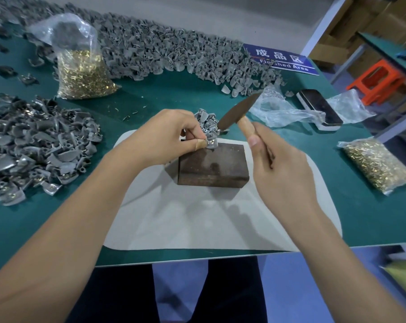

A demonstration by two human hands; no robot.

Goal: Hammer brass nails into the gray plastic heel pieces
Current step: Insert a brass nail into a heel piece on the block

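My left hand (164, 136) pinches a gray plastic heel piece (211, 143) with a brass nail in it, pressed on the far left corner of a dark metal block (212, 165). A small heap of gray heel pieces (207, 123) sits just behind it. My right hand (278, 169) grips the wooden handle of a hammer (238, 113), whose dark head is raised and tilted above and right of the heel piece. A bandage wraps my left thumb tip.
A gray mat (209, 217) lies under the block on the green table. Bags of brass nails stand at back left (83, 71) and right (379, 166). Heel piece piles fill the left (34, 145) and back (169, 52). A phone (319, 108) and blue sign (283, 59) lie at right.
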